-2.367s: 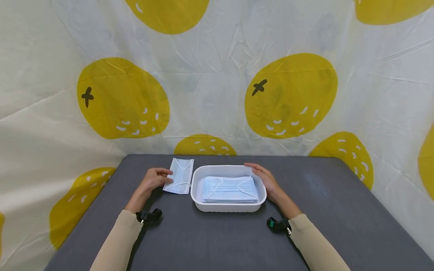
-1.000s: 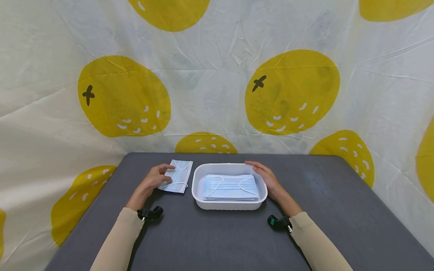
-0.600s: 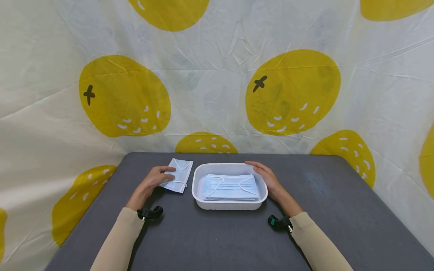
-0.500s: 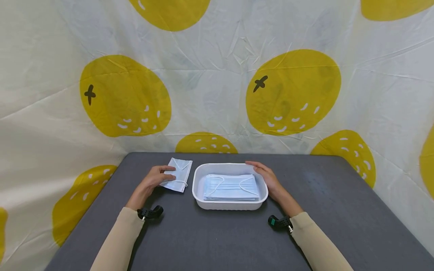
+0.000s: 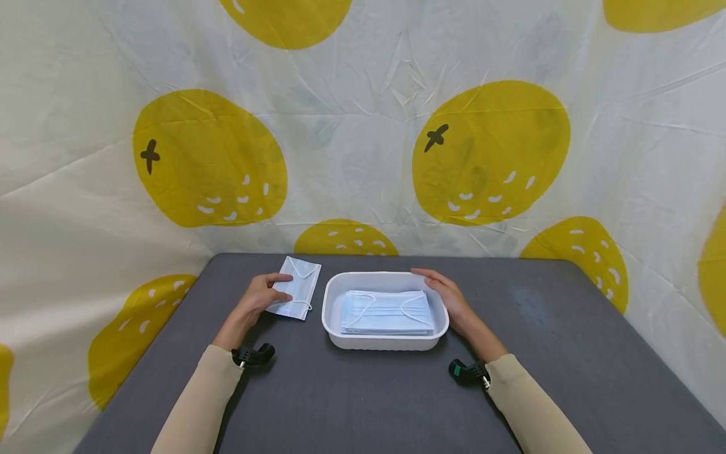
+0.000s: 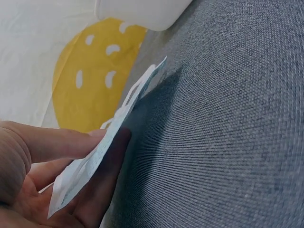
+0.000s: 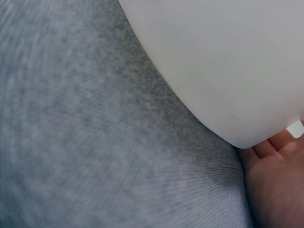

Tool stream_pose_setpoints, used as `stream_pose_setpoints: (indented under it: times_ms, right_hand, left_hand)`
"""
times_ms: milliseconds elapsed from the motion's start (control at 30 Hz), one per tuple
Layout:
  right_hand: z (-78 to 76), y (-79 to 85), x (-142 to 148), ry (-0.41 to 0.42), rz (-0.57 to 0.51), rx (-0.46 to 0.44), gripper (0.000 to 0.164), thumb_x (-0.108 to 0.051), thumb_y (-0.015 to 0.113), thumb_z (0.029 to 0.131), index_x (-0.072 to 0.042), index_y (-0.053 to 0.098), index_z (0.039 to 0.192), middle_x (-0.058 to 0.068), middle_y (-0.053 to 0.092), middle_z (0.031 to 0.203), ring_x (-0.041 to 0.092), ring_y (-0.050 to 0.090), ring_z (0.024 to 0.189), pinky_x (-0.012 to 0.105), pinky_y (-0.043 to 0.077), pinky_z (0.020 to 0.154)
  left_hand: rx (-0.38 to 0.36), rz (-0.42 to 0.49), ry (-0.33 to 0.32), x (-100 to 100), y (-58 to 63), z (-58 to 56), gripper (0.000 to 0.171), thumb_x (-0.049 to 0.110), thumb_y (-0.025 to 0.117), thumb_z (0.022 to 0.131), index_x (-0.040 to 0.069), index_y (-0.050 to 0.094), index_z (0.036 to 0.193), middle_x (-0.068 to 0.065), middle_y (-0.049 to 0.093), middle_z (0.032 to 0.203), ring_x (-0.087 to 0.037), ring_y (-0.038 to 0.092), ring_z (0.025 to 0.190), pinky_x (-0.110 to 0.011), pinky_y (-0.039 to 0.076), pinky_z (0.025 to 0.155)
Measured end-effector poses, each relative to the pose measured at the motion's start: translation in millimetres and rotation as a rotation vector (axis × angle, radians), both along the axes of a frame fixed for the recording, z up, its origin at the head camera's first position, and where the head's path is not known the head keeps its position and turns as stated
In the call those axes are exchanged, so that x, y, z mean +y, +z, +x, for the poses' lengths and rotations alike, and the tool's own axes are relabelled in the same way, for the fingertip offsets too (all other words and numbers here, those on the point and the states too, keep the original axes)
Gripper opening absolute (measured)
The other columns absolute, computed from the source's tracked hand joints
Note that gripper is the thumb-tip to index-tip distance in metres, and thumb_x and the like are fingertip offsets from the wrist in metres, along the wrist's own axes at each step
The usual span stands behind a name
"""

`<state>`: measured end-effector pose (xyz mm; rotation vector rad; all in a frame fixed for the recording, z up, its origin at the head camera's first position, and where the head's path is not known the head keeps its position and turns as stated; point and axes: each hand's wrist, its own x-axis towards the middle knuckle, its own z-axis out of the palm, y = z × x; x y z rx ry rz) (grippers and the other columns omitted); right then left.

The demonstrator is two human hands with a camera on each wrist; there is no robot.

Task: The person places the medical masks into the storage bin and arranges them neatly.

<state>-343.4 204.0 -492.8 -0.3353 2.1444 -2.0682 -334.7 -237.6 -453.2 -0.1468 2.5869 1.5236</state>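
Observation:
My left hand [image 5: 258,299] pinches a light-blue disposable face mask [image 5: 302,284] by its left side. White ear loops lie across the mask's top face. In the left wrist view, the thumb is on one face of the mask [image 6: 102,147] and fingers are behind the other; it hangs tilted just above the cloth, casting a shadow. A white oblong plastic tub [image 5: 382,343] stands right of it, holding a stack of similar masks [image 5: 388,312]. At the tub's far right corner my right hand [image 5: 450,302] holds the rim and outer wall; its fingertips are partly hidden.
Both tub and hands are over a dark grey cloth-covered table [image 5: 363,397]. A white curtain [image 5: 351,157] with yellow fruit prints rises behind the table's far edge and along its left side. Each wrist wears a black strap mount [image 5: 252,355].
The left hand has taken hold of the mask, which lay flat beside the tub, drawn it slightly left and raised it at a tilt. The right hand and tub stay put.

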Motion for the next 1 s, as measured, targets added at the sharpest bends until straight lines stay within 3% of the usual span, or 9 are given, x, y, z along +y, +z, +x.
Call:
stream_pose_setpoints:
  times_ms: [433,1000]
  right_hand:
    - [0.0,-1.8,2.0,0.010,-0.008,0.016,0.044,-0.021,0.043,0.111,-0.004,0.052,0.150,0.013,0.050,0.157,0.003,0.059,0.122,0.017,0.049,0.098]
    - [0.1,-1.2,0.4,0.006,0.002,0.014,0.043,-0.021,0.043,0.111,-0.007,0.053,0.150,0.014,0.048,0.159,0.001,0.058,0.122,0.016,0.047,0.099]
  left_hand:
    - [0.048,0.024,0.037,5.4,6.3,-1.8,0.057,-0.001,0.073,0.087,0.006,0.062,0.143,-0.020,0.039,0.163,-0.035,0.030,0.152,-0.055,0.025,0.127]
    - [0.094,0.008,0.101,16.9,26.2,4.5,0.057,-0.001,0.073,0.087,0.008,0.062,0.142,-0.019,0.052,0.153,-0.031,0.050,0.126,-0.045,0.041,0.111]
